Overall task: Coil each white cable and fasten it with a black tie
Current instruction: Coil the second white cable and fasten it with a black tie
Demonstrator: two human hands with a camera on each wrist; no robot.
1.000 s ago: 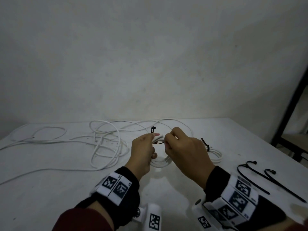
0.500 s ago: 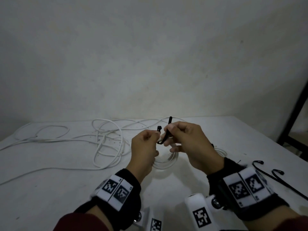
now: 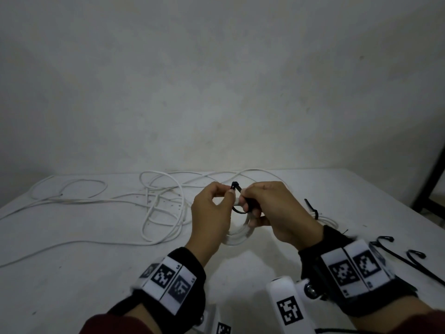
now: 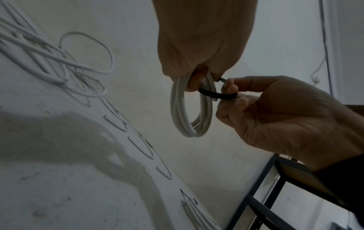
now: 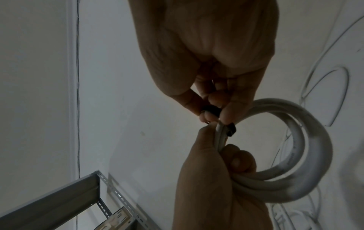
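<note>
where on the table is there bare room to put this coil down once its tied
Bare table lies near the front left, below the loose white cables. A narrower gap sits between the wrists. It is crowded behind the hands, and on the right by the tied coil and spare black ties.

Loose cable (image 3: 156, 203) sprawls over table (image 3: 72, 273) far-left to centre. Coil (image 3: 237, 237) held above table mid, betw. both hands; tied coil (image 3: 325, 219) just right of it. Spare ties (image 3: 399, 259) near right edge.
</note>
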